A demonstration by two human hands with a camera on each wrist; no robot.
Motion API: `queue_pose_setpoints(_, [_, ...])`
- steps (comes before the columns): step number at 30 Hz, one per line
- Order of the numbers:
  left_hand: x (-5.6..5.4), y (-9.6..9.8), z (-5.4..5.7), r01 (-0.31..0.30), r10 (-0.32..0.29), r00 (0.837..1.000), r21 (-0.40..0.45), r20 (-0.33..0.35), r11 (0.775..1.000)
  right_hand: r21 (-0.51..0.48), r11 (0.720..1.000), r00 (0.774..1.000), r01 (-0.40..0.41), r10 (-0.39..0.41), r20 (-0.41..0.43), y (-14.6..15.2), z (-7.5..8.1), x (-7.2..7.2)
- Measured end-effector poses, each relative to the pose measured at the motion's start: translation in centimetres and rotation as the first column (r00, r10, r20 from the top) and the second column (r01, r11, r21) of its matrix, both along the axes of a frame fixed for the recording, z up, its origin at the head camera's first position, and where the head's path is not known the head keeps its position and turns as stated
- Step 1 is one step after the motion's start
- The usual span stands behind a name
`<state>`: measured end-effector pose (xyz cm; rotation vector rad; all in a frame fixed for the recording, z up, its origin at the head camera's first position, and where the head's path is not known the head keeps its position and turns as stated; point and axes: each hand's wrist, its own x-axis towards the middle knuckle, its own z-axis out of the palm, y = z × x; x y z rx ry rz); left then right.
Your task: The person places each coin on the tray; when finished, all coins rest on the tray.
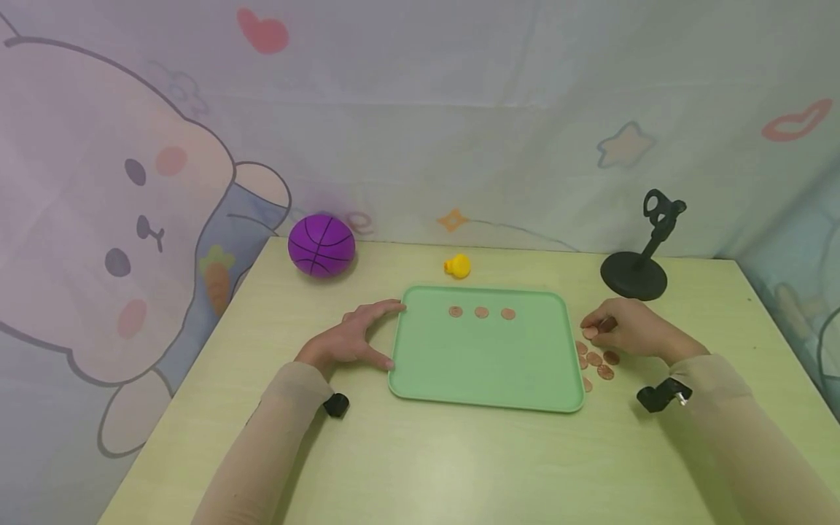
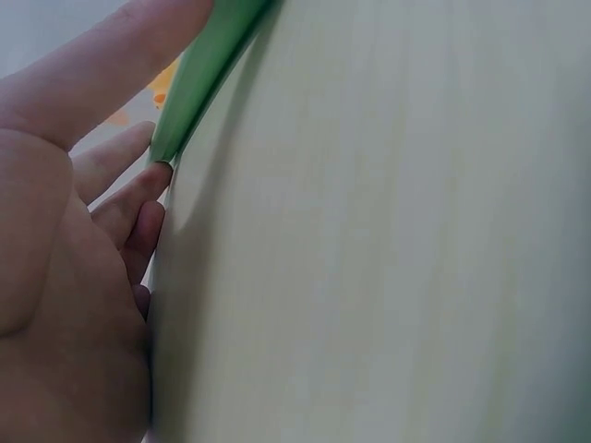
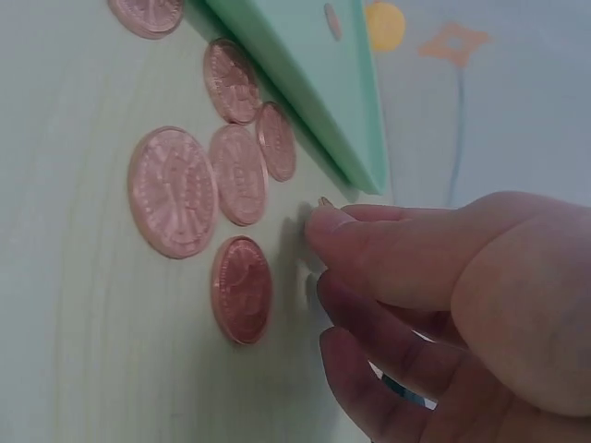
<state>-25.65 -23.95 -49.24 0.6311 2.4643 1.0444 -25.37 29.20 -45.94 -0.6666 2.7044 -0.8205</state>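
A light green rectangular tray point(image 1: 485, 357) lies on the table with three copper coins in a row near its far edge, among them a middle coin point(image 1: 482, 313). My left hand point(image 1: 348, 339) touches the tray's left side, thumb and fingers spread along the rim. Just off the tray's right side, my right hand point(image 1: 633, 332) pinches a copper coin point(image 1: 590, 332) between thumb and fingers; in the right wrist view only a sliver of it shows at the thumb tip. Several loose coins point(image 3: 174, 192) lie on the table beside the tray's right edge, close to that hand.
A purple ball point(image 1: 321, 246) with black lines sits at the table's back left. Behind the tray lies a small yellow toy point(image 1: 459, 266). A black stand with a round base point(image 1: 634, 275) stands at the back right. A patterned cloth point(image 1: 420, 124) hangs behind the table.
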Motion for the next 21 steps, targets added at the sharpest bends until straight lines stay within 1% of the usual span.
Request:
queue_pose_setpoints(2, [0.0,0.0,0.0,0.001,-0.001,1.000,0.004,0.001,1.000,-0.003,1.000,1.000,0.009,-0.009,-0.020,0.2,0.2,0.1])
queue_pose_setpoints(4, [0.0,0.0,0.0,0.001,-0.001,1.000,0.006,0.000,1.000,-0.013,1.000,0.998,0.008,-0.009,-0.059,0.3,0.5,0.2])
queue_pose_setpoints(8, [0.0,0.0,0.0,-0.002,0.002,1.000,0.005,-0.002,1.000,-0.039,0.999,0.989,-0.014,0.008,-0.148,0.4,0.9,0.2])
queue_pose_setpoints(10, [0.0,0.0,0.0,-0.001,0.001,1.000,0.005,-0.005,1.000,-0.048,0.998,0.985,-0.030,0.021,-0.171,0.2,0.9,0.1])
queue_pose_setpoints(14, [0.0,0.0,0.0,0.001,-0.001,1.000,0.005,-0.005,1.000,-0.075,0.996,0.987,-0.044,0.032,-0.158,-0.3,0.9,-0.1])
queue_pose_setpoints(21, [-0.1,0.0,-0.1,0.008,-0.008,1.000,0.005,-0.014,1.000,-0.070,0.996,0.990,-0.062,0.053,-0.133,-1.8,0.6,-0.7])
